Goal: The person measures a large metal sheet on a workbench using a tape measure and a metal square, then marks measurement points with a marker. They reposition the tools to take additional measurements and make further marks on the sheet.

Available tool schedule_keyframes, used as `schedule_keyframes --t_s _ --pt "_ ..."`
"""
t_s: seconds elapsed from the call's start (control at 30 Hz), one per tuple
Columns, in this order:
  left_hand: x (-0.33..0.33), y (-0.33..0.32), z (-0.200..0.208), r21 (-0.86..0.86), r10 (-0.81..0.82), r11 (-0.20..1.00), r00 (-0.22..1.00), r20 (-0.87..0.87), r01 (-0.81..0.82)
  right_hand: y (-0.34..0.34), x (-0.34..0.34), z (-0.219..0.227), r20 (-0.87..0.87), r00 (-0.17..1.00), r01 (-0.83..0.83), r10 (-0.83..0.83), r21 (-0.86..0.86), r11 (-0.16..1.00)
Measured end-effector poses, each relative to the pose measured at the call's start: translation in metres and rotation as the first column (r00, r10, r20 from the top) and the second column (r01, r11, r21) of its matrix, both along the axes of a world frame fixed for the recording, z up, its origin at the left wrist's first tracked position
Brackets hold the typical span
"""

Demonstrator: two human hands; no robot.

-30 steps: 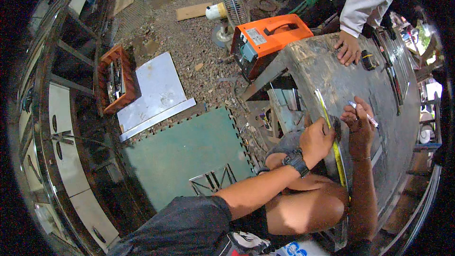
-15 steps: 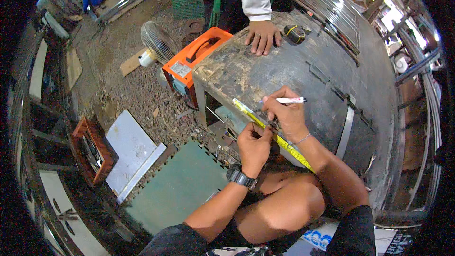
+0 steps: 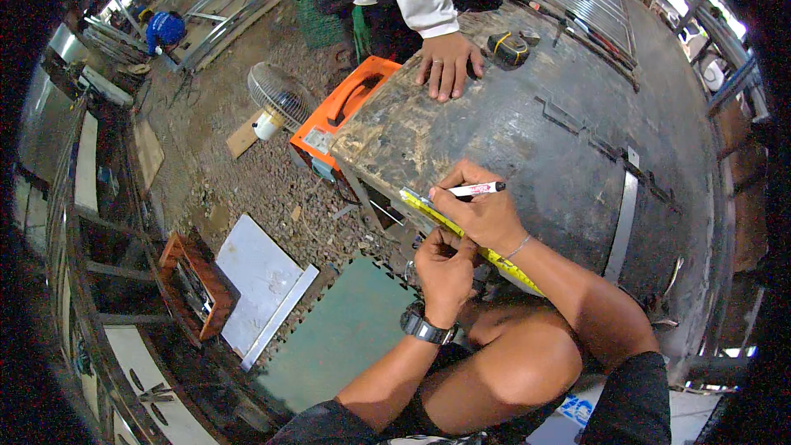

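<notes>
A yellow tape measure blade (image 3: 512, 270) runs slantwise over the near edge of the dark metal-topped table (image 3: 568, 189), along what looks like a thin metal strip. My left hand (image 3: 445, 272) pinches the blade and strip from below, near their middle. In my right hand (image 3: 482, 214) is a white marker with a black end (image 3: 482, 189), held in a writing grip. My right hand is over the blade, nearer its far-left end; the marker's tip is hidden by my fingers.
A co-worker's hand (image 3: 449, 64) rests flat on the table beside a black-and-yellow tape measure (image 3: 508, 48). An orange machine (image 3: 346, 103) and a fan (image 3: 280, 99) stand left of the table. A wooden box (image 3: 194, 284), a pale sheet (image 3: 259, 272) and a green mat (image 3: 338, 325) lie lower left.
My right hand has slid left along the blade toward its far-left end, marker still in it. My left hand keeps its pinch. The whole view has shifted slightly.
</notes>
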State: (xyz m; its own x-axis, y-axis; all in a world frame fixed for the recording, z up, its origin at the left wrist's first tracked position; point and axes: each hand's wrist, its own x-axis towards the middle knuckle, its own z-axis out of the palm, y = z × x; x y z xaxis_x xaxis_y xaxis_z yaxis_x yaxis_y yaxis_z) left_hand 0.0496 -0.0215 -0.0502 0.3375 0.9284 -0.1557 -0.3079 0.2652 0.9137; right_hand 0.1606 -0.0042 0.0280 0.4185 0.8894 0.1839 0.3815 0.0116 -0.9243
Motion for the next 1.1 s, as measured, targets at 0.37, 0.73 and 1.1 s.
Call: schedule_keyframes --t_s 0.37,0.73,1.1 --pt "0.001 0.000 -0.001 0.007 0.008 1.000 0.998 0.056 -0.008 -0.001 -0.002 0.004 0.088 0.996 0.013 -0.010 -0.032 0.999" --pt "0.003 -0.001 -0.001 0.025 0.024 0.999 0.988 0.152 -0.028 -0.016 0.003 0.001 -0.030 0.999 0.044 -0.044 0.019 0.999" --pt "0.001 0.001 0.000 0.041 -0.002 0.999 0.996 0.088 -0.001 -0.015 0.001 0.004 0.044 0.998 0.039 -0.038 -0.005 0.999"
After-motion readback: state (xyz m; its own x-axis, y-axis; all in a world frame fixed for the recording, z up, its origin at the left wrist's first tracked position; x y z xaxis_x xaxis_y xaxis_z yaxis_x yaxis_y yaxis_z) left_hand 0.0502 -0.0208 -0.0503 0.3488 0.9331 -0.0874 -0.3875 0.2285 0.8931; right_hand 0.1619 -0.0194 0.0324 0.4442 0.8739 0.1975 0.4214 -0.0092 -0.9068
